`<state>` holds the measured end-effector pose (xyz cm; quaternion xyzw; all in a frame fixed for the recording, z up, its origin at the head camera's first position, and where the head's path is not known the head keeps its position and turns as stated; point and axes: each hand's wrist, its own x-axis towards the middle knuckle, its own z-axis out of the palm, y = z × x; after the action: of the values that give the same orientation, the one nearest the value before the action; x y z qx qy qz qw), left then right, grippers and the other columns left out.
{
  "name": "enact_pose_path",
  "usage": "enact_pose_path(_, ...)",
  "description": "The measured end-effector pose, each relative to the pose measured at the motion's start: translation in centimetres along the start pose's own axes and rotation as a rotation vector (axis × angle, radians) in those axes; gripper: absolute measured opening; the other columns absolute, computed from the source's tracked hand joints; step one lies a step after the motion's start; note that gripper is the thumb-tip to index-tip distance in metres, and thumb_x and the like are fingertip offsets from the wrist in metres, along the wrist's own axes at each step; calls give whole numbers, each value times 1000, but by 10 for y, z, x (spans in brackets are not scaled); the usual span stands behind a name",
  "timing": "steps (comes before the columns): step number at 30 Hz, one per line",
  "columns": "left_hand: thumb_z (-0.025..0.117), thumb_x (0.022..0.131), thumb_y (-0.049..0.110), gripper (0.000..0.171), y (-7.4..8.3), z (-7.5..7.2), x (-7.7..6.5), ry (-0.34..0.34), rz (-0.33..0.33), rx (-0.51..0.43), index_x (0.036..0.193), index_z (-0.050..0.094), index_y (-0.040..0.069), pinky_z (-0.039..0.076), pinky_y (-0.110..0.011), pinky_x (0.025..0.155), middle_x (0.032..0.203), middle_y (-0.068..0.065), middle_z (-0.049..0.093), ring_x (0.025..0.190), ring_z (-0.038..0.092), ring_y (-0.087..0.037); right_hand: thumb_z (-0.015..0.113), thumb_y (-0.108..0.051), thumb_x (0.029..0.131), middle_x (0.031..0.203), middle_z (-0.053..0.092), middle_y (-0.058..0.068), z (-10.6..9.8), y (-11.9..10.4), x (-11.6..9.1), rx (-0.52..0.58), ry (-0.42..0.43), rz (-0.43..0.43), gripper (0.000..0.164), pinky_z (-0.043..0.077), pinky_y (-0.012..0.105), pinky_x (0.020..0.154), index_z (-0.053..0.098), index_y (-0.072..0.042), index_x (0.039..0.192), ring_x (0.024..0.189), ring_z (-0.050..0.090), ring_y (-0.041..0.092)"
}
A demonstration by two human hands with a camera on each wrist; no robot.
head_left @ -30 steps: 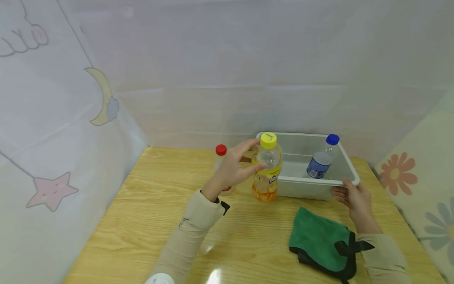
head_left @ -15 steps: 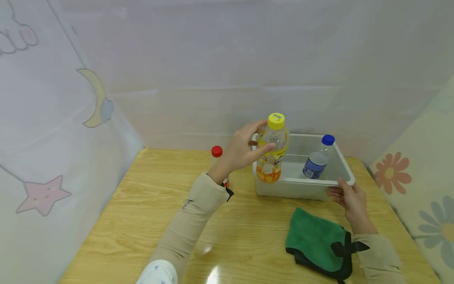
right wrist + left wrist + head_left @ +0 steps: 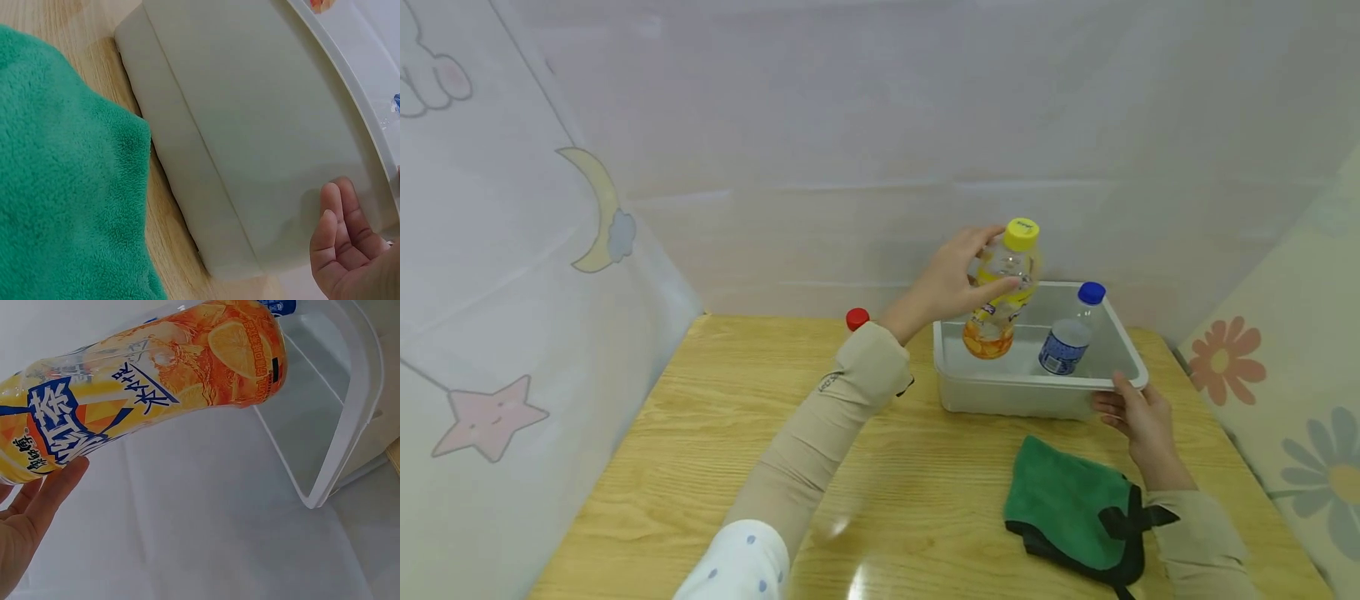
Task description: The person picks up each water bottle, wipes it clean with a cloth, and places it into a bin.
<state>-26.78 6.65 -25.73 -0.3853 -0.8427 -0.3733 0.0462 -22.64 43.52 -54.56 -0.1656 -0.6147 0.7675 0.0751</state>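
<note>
Left hand (image 3: 955, 279): fingers holding yellow-capped bottle (image 3: 1000, 308), tilted, over white bin (image 3: 1015, 398). Right hand (image 3: 1146, 427): fingers pinching bin's rim, four o'clock. Blue-capped bottle (image 3: 1067, 340): inside bin, three o'clock.

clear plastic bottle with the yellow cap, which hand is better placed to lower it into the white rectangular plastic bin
Left, I'd judge: the left hand holds the bottle, whose base appears over the opening of the bin, while the right hand holds its near right corner.
</note>
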Motion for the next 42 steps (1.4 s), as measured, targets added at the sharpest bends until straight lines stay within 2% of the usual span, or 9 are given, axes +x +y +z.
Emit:
enact_pose_path(3, 59, 86, 41, 71, -2, 6, 10, -58, -8, 89, 142, 28, 12, 44, -19, 80, 126, -5, 43, 108, 44, -13, 65, -40, 82, 77, 70, 1, -3, 4, 5, 18, 0, -4, 56, 53, 28, 48, 45, -15, 128, 66, 67, 17)
enact_pose_path(6, 56, 87, 45, 71, -5, 13, 21, -113, -22, 124, 143, 28, 12, 40, -23, 89, 127, -5, 41, 110, 42, -12, 63, -42, 83, 78, 70, 0, 0, 0, 0, -15, 4, -14, 53, 53, 27, 49, 47, -16, 125, 66, 67, 15)
enact_pose_path(11, 57, 86, 45, 68, -13, 29, 38, -168, -64, 104, 139, 34, 11, 39, -21, 90, 127, -5, 41, 111, 42, -12, 59, -39, 87, 76, 69, -1, 30, -45, -45, -42, -13, 12, 38, 54, 26, 51, 51, -18, 117, 66, 67, 14)
enact_pose_path(15, 59, 85, 45, 66, -23, 42, 48, -188, -92, 139, 137, 37, 10, 37, -19, 91, 128, -4, 41, 113, 41, -13, 55, -32, 90, 70, 68, -3, 60, -82, -83, 1, -48, 20, 22, 52, 23, 51, 49, -19, 106, 61, 65, 11)
enact_pose_path(19, 59, 85, 46, 67, -34, 56, 51, -227, -108, 180, 136, 37, 10, 36, -20, 94, 128, -4, 40, 115, 39, -13, 54, -29, 92, 68, 67, -3, 73, -93, -97, 36, -58, 34, 14, 52, 22, 51, 49, -20, 102, 60, 65, 9)
enact_pose_path(22, 58, 85, 46, 66, -41, 62, 51, -232, -114, 190, 135, 38, 9, 36, -20, 94, 127, -5, 40, 114, 39, -13, 54, -32, 91, 70, 68, -3, 69, -84, -92, 10, -54, 31, 21, 52, 22, 52, 49, -19, 106, 62, 65, 9)
enact_pose_path(29, 57, 87, 42, 63, -46, 71, 53, -231, -161, 186, 135, 37, 6, 37, -21, 93, 124, -6, 42, 111, 41, -14, 59, -38, 87, 82, 70, 5, 18, -24, -34, -34, -24, -12, 40, 54, 30, 53, 52, -18, 122, 71, 67, 19)
enact_pose_path(32, 60, 86, 40, 62, -47, 77, 53, -234, -195, 163, 133, 40, 6, 37, -21, 92, 124, -6, 43, 111, 41, -15, 62, -42, 84, 82, 70, 3, 6, -6, -18, -38, -1, -24, 46, 54, 28, 52, 51, -20, 123, 70, 67, 17)
enact_pose_path(42, 66, 82, 39, 68, -56, 96, 49, -252, -228, 146, 134, 41, 4, 38, -22, 92, 123, -8, 47, 112, 42, -16, 63, -42, 83, 77, 70, 1, 1, 7, -12, -12, 17, -41, 53, 53, 26, 48, 47, -13, 124, 66, 67, 16)
